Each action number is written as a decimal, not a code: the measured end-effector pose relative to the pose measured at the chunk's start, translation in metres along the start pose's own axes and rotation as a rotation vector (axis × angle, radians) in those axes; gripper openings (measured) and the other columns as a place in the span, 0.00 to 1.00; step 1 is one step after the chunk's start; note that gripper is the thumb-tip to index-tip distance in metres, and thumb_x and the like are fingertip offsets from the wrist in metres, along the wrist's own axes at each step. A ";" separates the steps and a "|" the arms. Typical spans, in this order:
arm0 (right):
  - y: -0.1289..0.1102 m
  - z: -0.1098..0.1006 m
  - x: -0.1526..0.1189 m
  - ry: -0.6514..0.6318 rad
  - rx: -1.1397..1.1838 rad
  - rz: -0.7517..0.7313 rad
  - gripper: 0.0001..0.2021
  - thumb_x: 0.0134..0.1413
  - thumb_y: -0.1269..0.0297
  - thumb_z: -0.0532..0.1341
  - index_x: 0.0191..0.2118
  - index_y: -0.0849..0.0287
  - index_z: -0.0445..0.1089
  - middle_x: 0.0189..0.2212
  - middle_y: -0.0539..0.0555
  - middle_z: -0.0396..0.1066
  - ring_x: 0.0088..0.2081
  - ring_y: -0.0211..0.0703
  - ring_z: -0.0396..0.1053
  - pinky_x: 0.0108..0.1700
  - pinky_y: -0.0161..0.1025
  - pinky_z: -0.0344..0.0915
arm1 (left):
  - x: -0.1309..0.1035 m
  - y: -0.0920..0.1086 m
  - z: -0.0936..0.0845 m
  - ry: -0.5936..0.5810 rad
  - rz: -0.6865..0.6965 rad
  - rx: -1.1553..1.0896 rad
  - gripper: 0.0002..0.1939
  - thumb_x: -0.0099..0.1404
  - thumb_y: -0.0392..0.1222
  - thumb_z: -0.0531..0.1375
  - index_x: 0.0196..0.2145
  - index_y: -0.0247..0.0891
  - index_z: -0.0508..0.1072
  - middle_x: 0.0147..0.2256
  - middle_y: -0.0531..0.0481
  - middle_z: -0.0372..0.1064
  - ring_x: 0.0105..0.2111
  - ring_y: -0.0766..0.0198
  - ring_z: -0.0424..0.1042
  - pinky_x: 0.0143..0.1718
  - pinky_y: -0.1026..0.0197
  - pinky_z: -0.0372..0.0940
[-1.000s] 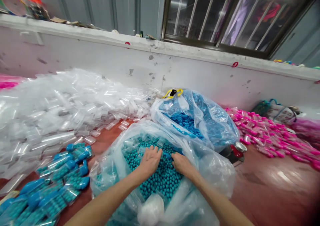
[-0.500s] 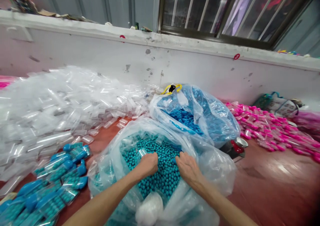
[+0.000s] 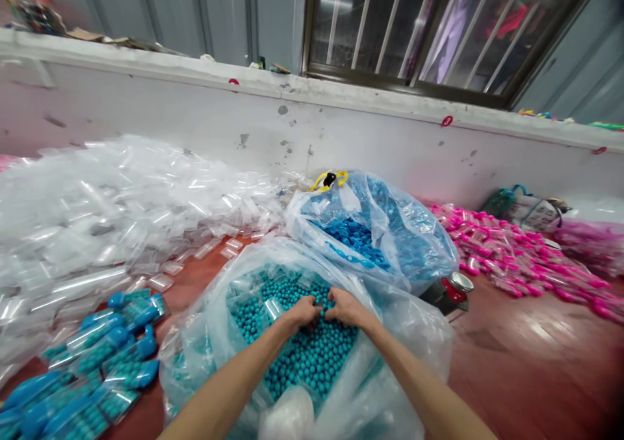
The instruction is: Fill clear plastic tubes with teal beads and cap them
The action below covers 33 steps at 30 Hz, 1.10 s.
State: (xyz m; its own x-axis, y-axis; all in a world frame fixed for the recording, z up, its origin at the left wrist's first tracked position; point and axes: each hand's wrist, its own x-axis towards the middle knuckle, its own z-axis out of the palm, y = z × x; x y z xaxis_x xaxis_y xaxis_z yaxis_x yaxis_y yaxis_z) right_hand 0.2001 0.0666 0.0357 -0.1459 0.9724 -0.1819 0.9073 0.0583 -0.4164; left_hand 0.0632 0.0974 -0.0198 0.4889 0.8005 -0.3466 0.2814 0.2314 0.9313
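A clear plastic bag (image 3: 214,297) stands wide at the mouth, full of small teal beads (image 3: 312,359). My left hand (image 3: 305,312) is over the beads, its fingers curled downward and closed, their tips hidden. Close beside it on the right, my right hand (image 3: 345,307) bends its fingers inward among the beads; what they hold, if anything, is hidden. A clear plastic tube (image 3: 273,310) rests on the beads by my left wrist. More clear tubes lie at the bag's far side. At the near rim is a bunched white plastic lump (image 3: 287,417).
Behind stands another bag (image 3: 424,232) holding blue pieces (image 3: 353,235). Clear plastic tubes (image 3: 121,199) are heaped on the left, with blue-capped bead-filled tubes (image 3: 104,355) in front. Pink-capped pieces (image 3: 511,251) lie right. A red-and-silver object (image 3: 457,287) sits beside the bags.
Both hands have moved toward each other over the beads, the right one leftward from the bag's side and the left one rightward, away from the clear tube. The view has shifted slightly.
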 end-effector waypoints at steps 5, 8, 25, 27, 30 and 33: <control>-0.004 -0.009 -0.028 -0.084 -0.014 -0.044 0.10 0.45 0.75 0.52 0.37 0.61 0.61 0.30 0.52 0.67 0.31 0.38 0.64 0.31 0.32 0.56 | -0.022 -0.002 -0.018 -0.098 -0.019 -0.250 0.18 0.54 0.52 0.57 0.35 0.36 0.61 0.23 0.58 0.59 0.20 0.72 0.61 0.24 0.64 0.62; -0.010 -0.012 -0.040 -0.108 -0.101 -0.071 0.10 0.46 0.75 0.52 0.36 0.62 0.63 0.31 0.55 0.68 0.34 0.41 0.65 0.33 0.34 0.55 | -0.033 0.001 -0.025 -0.114 -0.005 -0.317 0.23 0.48 0.55 0.59 0.35 0.36 0.61 0.27 0.54 0.62 0.24 0.70 0.64 0.25 0.65 0.61; -0.018 0.023 -0.011 0.006 -0.171 -0.013 0.09 0.52 0.68 0.53 0.37 0.61 0.67 0.37 0.56 0.69 0.39 0.41 0.66 0.36 0.32 0.56 | -0.015 0.020 -0.006 0.278 -0.188 0.460 0.08 0.56 0.37 0.59 0.35 0.34 0.69 0.42 0.39 0.67 0.48 0.52 0.63 0.45 0.56 0.58; -0.015 0.028 -0.012 0.035 -0.179 0.034 0.09 0.53 0.69 0.51 0.36 0.64 0.67 0.39 0.60 0.68 0.40 0.43 0.66 0.38 0.34 0.56 | -0.006 0.023 0.005 0.246 -0.190 0.449 0.13 0.59 0.41 0.56 0.42 0.34 0.67 0.45 0.41 0.64 0.46 0.56 0.64 0.44 0.53 0.61; -0.005 0.022 -0.016 0.054 -0.173 0.079 0.09 0.54 0.68 0.50 0.35 0.62 0.66 0.36 0.59 0.70 0.39 0.43 0.67 0.37 0.34 0.57 | 0.008 0.025 0.013 0.159 -0.213 0.377 0.17 0.62 0.44 0.54 0.47 0.36 0.64 0.46 0.46 0.63 0.42 0.60 0.66 0.41 0.52 0.64; 0.005 0.012 -0.019 0.085 -0.176 0.147 0.11 0.57 0.68 0.47 0.37 0.63 0.65 0.34 0.59 0.70 0.38 0.43 0.68 0.35 0.35 0.57 | 0.018 0.023 0.013 0.074 -0.258 0.269 0.17 0.62 0.44 0.54 0.47 0.35 0.64 0.45 0.45 0.63 0.41 0.60 0.66 0.41 0.52 0.64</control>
State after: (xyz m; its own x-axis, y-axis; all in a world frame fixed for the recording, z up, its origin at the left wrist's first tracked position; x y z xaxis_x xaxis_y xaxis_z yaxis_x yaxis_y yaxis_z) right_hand 0.2027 0.0454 0.0263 0.0199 0.9884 -0.1503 0.9722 -0.0542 -0.2278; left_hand 0.0887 0.1098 -0.0063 0.3153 0.7747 -0.5482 0.5991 0.2855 0.7481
